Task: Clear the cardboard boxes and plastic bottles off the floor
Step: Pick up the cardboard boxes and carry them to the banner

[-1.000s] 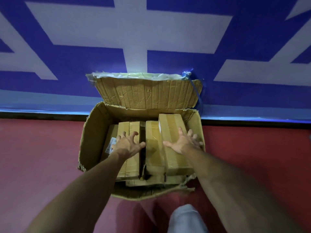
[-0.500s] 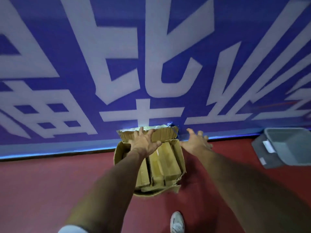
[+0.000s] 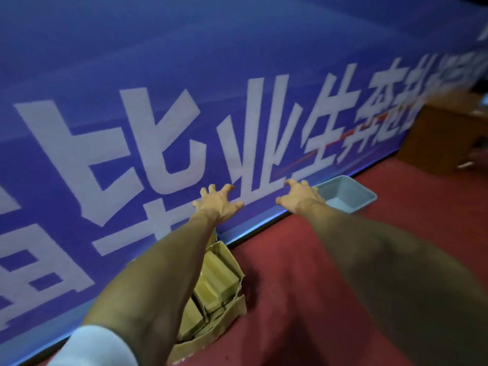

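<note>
Both of our arms are stretched out toward 12 o'clock. The left hand and right hand are side by side but apart, in front of the foot of the blue banner. The fingers of each hand are spread wide and hooked at the tips, and they hold nothing. The cardboard box is not in front of either hand. It sits on the red floor against the banner, at about 6 o'clock from the left hand and partly hidden under that forearm. From the right hand it lies toward 7 o'clock. Its flaps are open and it is packed with small cartons lying side by side. As far as the arm lets us see, its long axis runs from about 1 o'clock to 7 o'clock, roughly along the banner's base. We judge the left hand to be the nearer one, though both hands reach past the box and would have to draw back toward 6 o'clock and drop to grip its walls. A grey tub sits on the floor just beyond the right hand at 1 o'clock, and the hand overlaps its near corner in the view. We cannot tell whether they touch. A wooden desk stands far off at 2 o'clock. We see no plastic bottles from here.
</note>
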The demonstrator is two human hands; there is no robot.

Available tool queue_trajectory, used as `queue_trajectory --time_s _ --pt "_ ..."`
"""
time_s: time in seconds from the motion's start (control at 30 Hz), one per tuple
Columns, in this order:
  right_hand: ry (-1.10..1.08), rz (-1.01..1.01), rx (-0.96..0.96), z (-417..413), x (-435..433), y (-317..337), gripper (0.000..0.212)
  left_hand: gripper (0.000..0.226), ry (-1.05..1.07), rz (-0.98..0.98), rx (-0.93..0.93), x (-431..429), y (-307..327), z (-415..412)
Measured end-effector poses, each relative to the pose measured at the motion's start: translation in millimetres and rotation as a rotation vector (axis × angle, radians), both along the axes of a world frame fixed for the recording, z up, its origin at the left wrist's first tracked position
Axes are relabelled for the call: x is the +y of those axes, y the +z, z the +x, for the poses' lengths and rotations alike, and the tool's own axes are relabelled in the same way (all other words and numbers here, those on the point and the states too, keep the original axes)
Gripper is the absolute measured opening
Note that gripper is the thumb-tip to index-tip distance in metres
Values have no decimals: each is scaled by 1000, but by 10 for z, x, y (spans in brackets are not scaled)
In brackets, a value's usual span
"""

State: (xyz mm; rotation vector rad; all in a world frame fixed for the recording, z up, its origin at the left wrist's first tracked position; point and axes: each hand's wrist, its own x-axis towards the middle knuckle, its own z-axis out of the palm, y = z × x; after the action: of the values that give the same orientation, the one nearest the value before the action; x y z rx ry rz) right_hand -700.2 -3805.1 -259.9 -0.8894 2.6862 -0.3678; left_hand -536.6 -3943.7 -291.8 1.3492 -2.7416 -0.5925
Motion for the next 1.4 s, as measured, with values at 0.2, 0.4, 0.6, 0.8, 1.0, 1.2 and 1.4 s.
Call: queue_trajectory --time_s 0.2,0.4,0.6,0.8,1.0,1.2,1.4 --pt "-266 -97 -24 -625 1839 112 71 61 -261 -65 13 1447 244 -1073" --pt "-570 -60 -58 -903 4360 -119 65 61 -566 -61 -7 3634 43 -1976" --pt "-811 -27 -1 -916 6393 -238 66 62 -892 -52 -2 5703 -60 -2550" --pt "-1062 -16 -21 -809 7867 -459 70 63 -1167 -42 -31 7310 -130 -2992" --pt "-1325 49 -74 -649 9075 -752 76 62 -1409 -19 -34 8686 -396 -3479" --pt "-1644 36 -120 -182 10031 -872 73 65 -1724 -22 -76 10150 -559 -3527" --pt "-1865 -3 -153 635 10872 -970 73 65 -2031 -26 -83 11473 -583 -2863"
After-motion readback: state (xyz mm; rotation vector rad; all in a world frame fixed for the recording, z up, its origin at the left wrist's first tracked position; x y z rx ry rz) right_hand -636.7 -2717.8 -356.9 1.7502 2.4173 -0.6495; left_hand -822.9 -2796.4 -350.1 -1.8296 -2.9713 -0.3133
